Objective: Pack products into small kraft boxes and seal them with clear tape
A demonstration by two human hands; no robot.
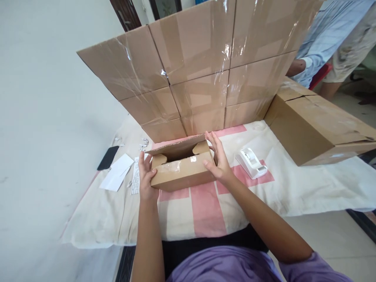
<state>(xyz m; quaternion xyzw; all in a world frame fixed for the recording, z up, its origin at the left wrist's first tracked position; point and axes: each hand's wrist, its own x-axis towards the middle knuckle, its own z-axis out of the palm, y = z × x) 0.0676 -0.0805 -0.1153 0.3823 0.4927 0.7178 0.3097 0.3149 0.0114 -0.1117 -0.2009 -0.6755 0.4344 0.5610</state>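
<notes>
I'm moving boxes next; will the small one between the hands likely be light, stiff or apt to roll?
The small box is probably light, being thin cardboard, though any contents are hidden. Its folded walls look fairly stiff, but the raised rear flap may bend. Its flat sides make rolling unlikely.

Illumination is bright, diffuse and largely even; its source cannot be determined. Sharp white glare is noted on the tape (227,50) across the panel (202,35), with smaller highlights on the box (185,178), whose interior falls into dark shadow. Shadows on the cloth (114,215) are soft. The wall (44,117) reads pale, low in contrast. Wide-angle stretching shows toward the edges; clothing (349,23) at upper right is soft.
</notes>
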